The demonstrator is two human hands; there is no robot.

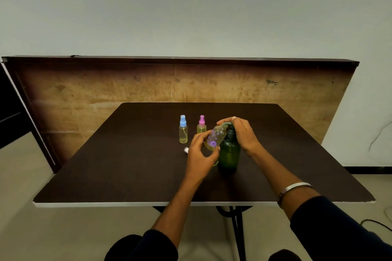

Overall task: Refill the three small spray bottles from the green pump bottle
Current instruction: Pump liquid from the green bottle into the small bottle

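Observation:
The green pump bottle (229, 154) stands upright near the table's middle. My right hand (241, 132) lies over its pump head, fingers curled round the nozzle. My left hand (200, 154) grips a small clear bottle with purple flowers (215, 136), uncapped and tilted so its open neck sits right under the nozzle. Yellowish liquid shows in its lower part. A blue-capped spray bottle (183, 130) and a pink-capped spray bottle (201, 125) stand upright just behind and to the left, both holding yellowish liquid.
A small white cap piece (186, 150) lies on the dark table (127, 165) left of my left hand. A wooden board (106, 91) stands upright behind the table. A bracelet (294, 187) circles my right wrist.

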